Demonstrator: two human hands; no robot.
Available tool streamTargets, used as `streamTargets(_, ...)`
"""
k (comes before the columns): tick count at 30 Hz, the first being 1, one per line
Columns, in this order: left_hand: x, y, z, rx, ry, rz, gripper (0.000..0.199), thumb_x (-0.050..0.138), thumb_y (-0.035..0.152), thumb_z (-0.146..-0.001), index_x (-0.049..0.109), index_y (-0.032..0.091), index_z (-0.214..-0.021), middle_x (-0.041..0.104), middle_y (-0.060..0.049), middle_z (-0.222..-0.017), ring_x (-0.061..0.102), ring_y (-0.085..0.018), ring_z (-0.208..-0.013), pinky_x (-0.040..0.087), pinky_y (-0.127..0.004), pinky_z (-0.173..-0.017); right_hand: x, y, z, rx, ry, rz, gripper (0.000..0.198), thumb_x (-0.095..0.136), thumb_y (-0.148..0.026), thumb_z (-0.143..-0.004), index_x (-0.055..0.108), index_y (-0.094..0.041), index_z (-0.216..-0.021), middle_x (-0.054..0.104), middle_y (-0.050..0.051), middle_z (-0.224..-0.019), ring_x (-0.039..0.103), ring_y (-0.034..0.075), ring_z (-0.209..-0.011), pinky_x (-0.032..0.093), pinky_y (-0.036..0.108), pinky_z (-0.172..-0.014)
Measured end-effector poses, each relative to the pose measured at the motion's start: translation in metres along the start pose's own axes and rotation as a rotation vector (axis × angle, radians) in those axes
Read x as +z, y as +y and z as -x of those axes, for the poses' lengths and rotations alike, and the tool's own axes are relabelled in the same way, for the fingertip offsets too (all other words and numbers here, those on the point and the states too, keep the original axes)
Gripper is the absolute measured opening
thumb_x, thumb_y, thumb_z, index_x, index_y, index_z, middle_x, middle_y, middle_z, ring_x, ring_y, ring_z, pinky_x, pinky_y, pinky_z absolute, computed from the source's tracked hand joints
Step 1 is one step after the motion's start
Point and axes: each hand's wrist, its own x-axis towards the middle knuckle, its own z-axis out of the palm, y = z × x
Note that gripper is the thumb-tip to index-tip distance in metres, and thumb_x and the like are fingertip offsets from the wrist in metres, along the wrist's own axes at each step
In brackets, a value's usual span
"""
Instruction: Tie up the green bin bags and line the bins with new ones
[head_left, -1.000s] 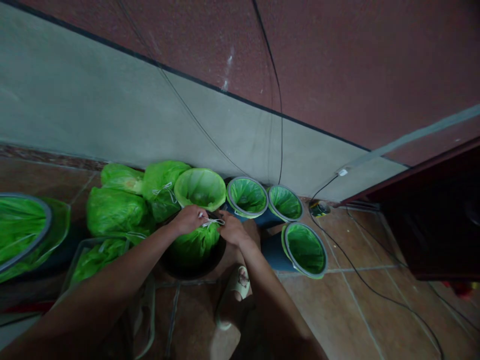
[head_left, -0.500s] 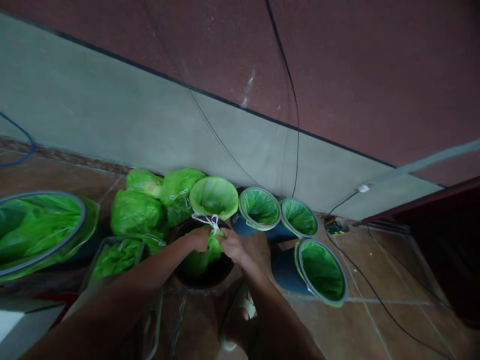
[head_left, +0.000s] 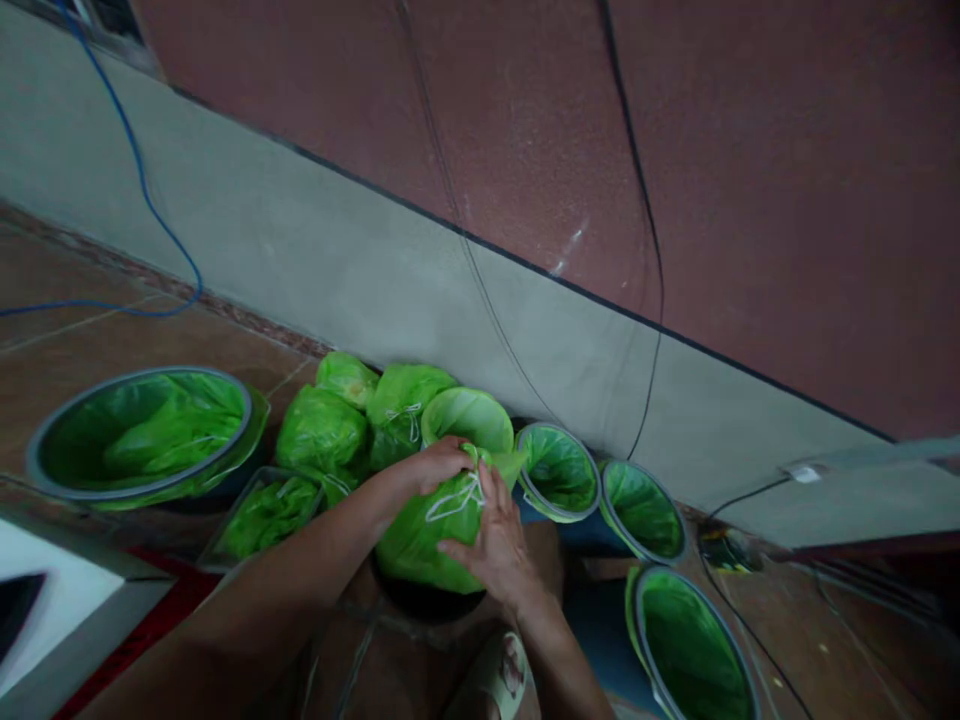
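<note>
A full green plastic bag (head_left: pixel 424 545), its neck tied with white string (head_left: pixel 457 498), sits above the dark bin (head_left: pixel 424 600), whose rim mostly hides beneath it. My left hand (head_left: pixel 442 463) is closed around the gathered top of the bag. Against the bag's right side lies my right hand (head_left: pixel 501 540), open, its fingers stretched upward beside the knot and its thumb spread apart. Just behind my hands stands a lined bin with a pale green rim (head_left: pixel 469 415).
Tied green bags (head_left: pixel 322 430) lean by the wall at the left, near a small lined basket (head_left: pixel 262 515) and a large lined tub (head_left: pixel 142 375). Lined blue bins (head_left: pixel 559 470) stand at the right. Cables (head_left: pixel 652 230) hang down the wall. A white object (head_left: pixel 67 600) juts in at lower left.
The bag has come up out of the dark bin and now bulges above its rim. My right hand has opened from its grip at the neck onto the bag's side. The view has shifted left.
</note>
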Motion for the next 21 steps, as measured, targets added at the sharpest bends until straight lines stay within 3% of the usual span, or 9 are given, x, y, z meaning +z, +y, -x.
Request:
streamTargets(2,-0.004,0.010,0.003,-0.102,-0.073,0.185,0.005,0.058,0.020,-0.067,0.061,0.018,-0.069,0.065,-0.001,-0.062,0.062,-0.015,-0.058,0.053,-0.027,-0.058,0.012,-0.004,0.000,0.053,0.027,0.078,0.104,0.073,-0.027,-0.071,0.016,-0.019,-0.157,0.037,0.017,-0.155,0.036,0.033,-0.142,0.035,0.050,-0.114)
streamTargets(4,-0.009,0.020,0.007,-0.129,-0.116,0.256,0.010,0.061,0.021,-0.066,0.063,0.018,-0.074,0.067,-0.002,-0.067,0.063,-0.015,-0.062,0.053,-0.028,-0.062,0.019,-0.003,-0.006,0.107,0.049,0.089,0.086,0.060,-0.015,-0.075,0.026,-0.019,-0.154,0.046,0.015,-0.149,0.049,0.029,-0.134,0.042,0.044,-0.109)
streamTargets(9,-0.039,0.041,0.023,0.110,-0.106,-0.010,0.037,0.072,0.030,-0.067,0.071,0.021,-0.103,0.072,-0.002,-0.087,0.065,-0.018,-0.081,0.052,-0.029,-0.074,0.017,-0.006,-0.039,0.093,0.114,-0.100,0.050,0.043,-0.007,-0.071,0.063,-0.018,-0.116,0.072,0.010,-0.107,0.068,0.022,-0.097,0.052,0.033,-0.090)
streamTargets(11,-0.060,0.048,0.030,0.224,0.044,-0.193,0.049,0.072,0.042,-0.072,0.069,0.019,-0.115,0.072,-0.004,-0.087,0.065,-0.021,-0.082,0.051,-0.032,-0.075,0.015,-0.017,-0.064,0.048,0.161,-0.215,0.033,0.044,-0.012,-0.074,0.067,-0.017,-0.097,0.072,0.009,-0.093,0.067,0.022,-0.086,0.053,0.035,-0.085)
streamTargets(13,-0.085,0.052,0.036,0.277,0.360,-0.244,0.058,0.071,0.048,-0.074,0.064,0.015,-0.122,0.072,-0.007,-0.091,0.066,-0.023,-0.087,0.052,-0.034,-0.078,0.014,-0.036,-0.097,0.032,0.200,-0.341,0.025,0.046,-0.019,-0.077,0.067,-0.017,-0.090,0.072,0.009,-0.089,0.066,0.022,-0.083,0.052,0.035,-0.083)
streamTargets(15,-0.111,0.052,0.041,0.313,0.719,-0.149,0.055,0.067,0.047,-0.078,0.061,0.014,-0.122,0.071,-0.010,-0.100,0.066,-0.023,-0.095,0.052,-0.034,-0.084,0.015,-0.057,-0.135,0.054,0.259,-0.455,0.023,0.050,-0.025,-0.077,0.068,-0.016,-0.089,0.073,0.009,-0.089,0.066,0.022,-0.085,0.052,0.035,-0.083)
streamTargets(17,-0.132,0.049,0.046,0.335,0.974,-0.010,0.044,0.061,0.043,-0.084,0.060,0.015,-0.117,0.070,-0.010,-0.104,0.066,-0.022,-0.098,0.052,-0.033,-0.087,0.019,-0.077,-0.174,0.109,0.344,-0.524,0.023,0.054,-0.028,-0.074,0.069,-0.015,-0.086,0.072,0.008,-0.085,0.065,0.020,-0.080,0.053,0.033,-0.078)
streamTargets(19,-0.145,0.047,0.050,0.330,1.090,0.079,0.034,0.054,0.037,-0.088,0.059,0.016,-0.114,0.070,-0.010,-0.104,0.066,-0.020,-0.097,0.052,-0.032,-0.085,0.027,-0.093,-0.210,0.160,0.432,-0.627,0.023,0.056,-0.029,-0.073,0.068,-0.014,-0.086,0.070,0.005,-0.079,0.062,0.017,-0.070,0.052,0.029,-0.068)
streamTargets(21,-0.147,0.045,0.052,0.312,1.098,0.117,0.028,0.051,0.031,-0.089,0.058,0.017,-0.112,0.070,-0.009,-0.104,0.066,-0.020,-0.096,0.053,-0.032,-0.084,0.041,-0.103,-0.238,0.194,0.507,-0.753,0.024,0.057,-0.028,-0.072,0.067,-0.013,-0.088,0.067,0.002,-0.074,0.058,0.014,-0.063,0.050,0.026,-0.060)
